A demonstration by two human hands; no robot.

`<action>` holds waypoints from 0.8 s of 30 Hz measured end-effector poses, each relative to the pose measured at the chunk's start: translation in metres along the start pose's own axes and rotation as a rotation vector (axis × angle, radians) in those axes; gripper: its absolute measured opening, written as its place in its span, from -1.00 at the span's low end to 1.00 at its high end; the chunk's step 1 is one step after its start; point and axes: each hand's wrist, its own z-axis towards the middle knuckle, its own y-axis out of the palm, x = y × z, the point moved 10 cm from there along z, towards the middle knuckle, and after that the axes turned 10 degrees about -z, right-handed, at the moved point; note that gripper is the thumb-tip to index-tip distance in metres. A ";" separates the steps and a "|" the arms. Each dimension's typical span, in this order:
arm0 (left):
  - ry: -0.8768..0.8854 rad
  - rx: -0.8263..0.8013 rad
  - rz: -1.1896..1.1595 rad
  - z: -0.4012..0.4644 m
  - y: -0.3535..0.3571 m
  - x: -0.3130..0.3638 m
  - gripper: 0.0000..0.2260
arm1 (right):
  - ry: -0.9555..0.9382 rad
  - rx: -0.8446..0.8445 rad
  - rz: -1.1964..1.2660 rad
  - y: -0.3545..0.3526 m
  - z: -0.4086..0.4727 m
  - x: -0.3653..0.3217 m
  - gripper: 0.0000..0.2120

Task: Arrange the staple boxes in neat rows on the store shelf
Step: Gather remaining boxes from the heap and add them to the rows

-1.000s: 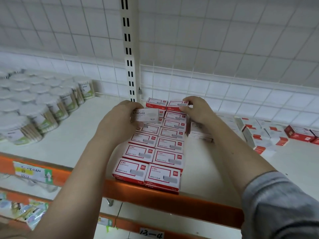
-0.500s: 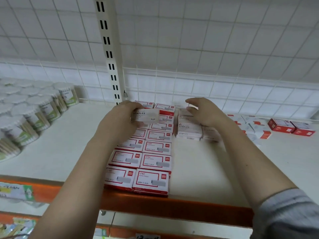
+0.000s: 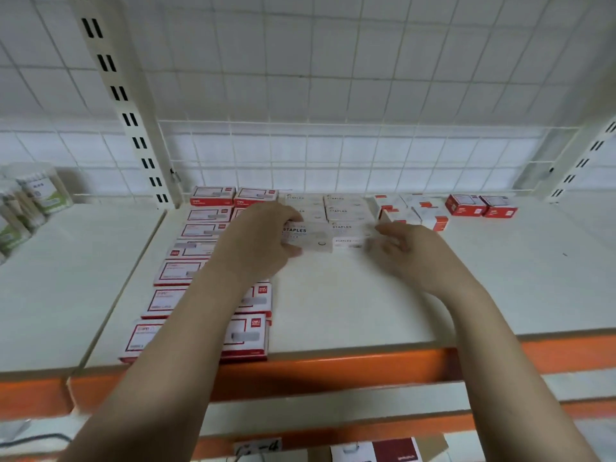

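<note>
Head view: the left hand [image 3: 263, 241] pinches a white staple box [image 3: 308, 237] and has carried it rightward off the red staple boxes [image 3: 200, 248] to the front of the white staple rows [image 3: 343, 211] on the shelf [image 3: 350, 305]. The right hand [image 3: 410, 248], fingers loose, has let go and now waits beside it, so placement looks imminent.

Clear tubs of cotton swabs [image 3: 31, 198] at far left; handwritten label [image 3: 258, 447] below the orange rail [image 3: 333, 370].
</note>
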 end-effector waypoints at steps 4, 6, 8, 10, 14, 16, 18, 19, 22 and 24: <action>-0.036 -0.039 0.029 0.001 0.021 0.004 -0.64 | 0.044 -0.018 0.027 0.010 -0.016 0.021 -0.64; -0.066 -0.074 0.065 0.001 0.033 0.004 -0.63 | 0.060 -0.018 0.043 0.012 -0.023 0.028 -0.63; -0.087 -0.096 0.074 0.001 0.042 0.003 -0.64 | 0.068 -0.007 0.054 0.011 -0.028 0.032 -0.63; -0.109 -0.110 0.072 0.001 0.049 0.002 -0.64 | 0.070 0.000 0.058 0.010 -0.032 0.032 -0.62; -0.127 -0.093 0.072 -0.001 0.053 -0.001 -0.65 | 0.069 0.027 0.091 0.009 -0.038 0.026 -0.63; -0.122 -0.077 0.056 -0.001 0.049 -0.001 -0.67 | 0.054 0.057 0.116 0.007 -0.040 0.019 -0.65; -0.118 -0.062 0.051 -0.001 0.042 -0.003 -0.67 | 0.027 0.069 0.158 0.009 -0.039 0.006 -0.67; -0.119 -0.049 0.042 -0.001 0.036 -0.005 -0.68 | 0.009 0.059 0.172 0.013 -0.037 -0.001 -0.69; -0.115 0.005 0.011 -0.002 0.018 -0.012 -0.72 | -0.010 0.021 0.130 0.031 -0.030 -0.020 -0.72; -0.122 0.037 -0.004 -0.004 0.009 -0.018 -0.75 | -0.001 0.022 0.095 0.039 -0.025 -0.029 -0.72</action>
